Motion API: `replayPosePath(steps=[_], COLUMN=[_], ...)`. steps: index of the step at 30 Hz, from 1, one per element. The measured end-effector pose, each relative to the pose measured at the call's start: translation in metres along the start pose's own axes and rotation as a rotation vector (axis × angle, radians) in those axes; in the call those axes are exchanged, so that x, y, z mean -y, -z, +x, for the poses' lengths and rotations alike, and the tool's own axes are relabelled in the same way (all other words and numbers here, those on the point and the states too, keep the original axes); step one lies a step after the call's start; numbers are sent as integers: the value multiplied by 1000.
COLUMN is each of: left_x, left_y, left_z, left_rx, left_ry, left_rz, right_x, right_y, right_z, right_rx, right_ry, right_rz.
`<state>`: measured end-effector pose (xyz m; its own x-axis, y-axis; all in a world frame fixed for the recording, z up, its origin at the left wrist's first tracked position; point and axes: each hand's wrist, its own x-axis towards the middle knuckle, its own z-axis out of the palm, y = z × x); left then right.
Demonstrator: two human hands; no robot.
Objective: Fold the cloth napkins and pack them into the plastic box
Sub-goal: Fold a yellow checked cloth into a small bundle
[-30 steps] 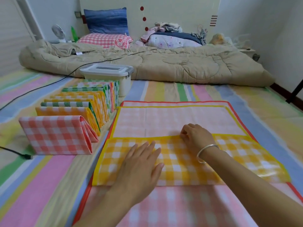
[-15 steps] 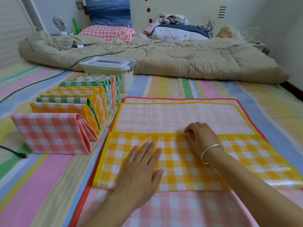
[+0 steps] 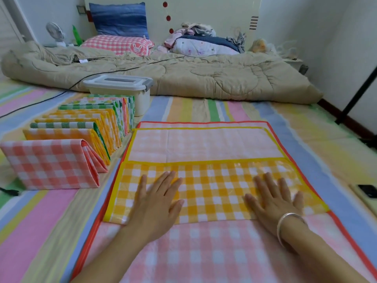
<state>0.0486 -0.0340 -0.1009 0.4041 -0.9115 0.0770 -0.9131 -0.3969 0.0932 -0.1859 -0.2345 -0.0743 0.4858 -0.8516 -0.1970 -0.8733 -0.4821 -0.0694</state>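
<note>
A yellow checked napkin (image 3: 212,186) lies on a larger pink checked cloth (image 3: 204,248) with a red border. Its near part is folded over, showing the bright yellow check. My left hand (image 3: 157,205) presses flat on the fold's left half. My right hand (image 3: 275,203), with a silver bangle at the wrist, presses flat on the right half. A row of several folded napkins (image 3: 77,135) stands on edge at the left, a pink checked one (image 3: 51,164) nearest. Behind the row sits the white plastic box (image 3: 120,88) with its lid on.
Everything lies on a striped pastel sheet (image 3: 40,221). A beige quilt (image 3: 183,76) stretches across the back, with pillows and clothes behind it. A black cable (image 3: 40,101) runs at the left. A dark phone (image 3: 367,190) lies at the right edge.
My right hand has moved from the fold's middle, where its fingers were curled at the edge, out to the right and now lies flat. The left hand stays pressed on the left half.
</note>
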Motion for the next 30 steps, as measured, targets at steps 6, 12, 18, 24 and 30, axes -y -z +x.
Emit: replayPosePath(steps=[6, 12, 18, 24, 30], left_x=[-1, 3, 28, 57, 58], left_y=[13, 29, 27, 15, 12], left_z=[0, -25, -54, -70, -67], left_rx=[50, 109, -43, -146, 9], left_ry=[-2, -16, 15, -169, -18], left_rz=[-72, -180, -610, -155, -8], right_x=[-12, -17, -26, -27, -28], right_y=[3, 3, -11, -14, -14], right_z=[-8, -40, -61, -62, -64], right_rx=[15, 44, -3, -17, -10], right_ry=[-56, -54, -67, -63, -64], right_rz=[54, 36, 10, 33, 29])
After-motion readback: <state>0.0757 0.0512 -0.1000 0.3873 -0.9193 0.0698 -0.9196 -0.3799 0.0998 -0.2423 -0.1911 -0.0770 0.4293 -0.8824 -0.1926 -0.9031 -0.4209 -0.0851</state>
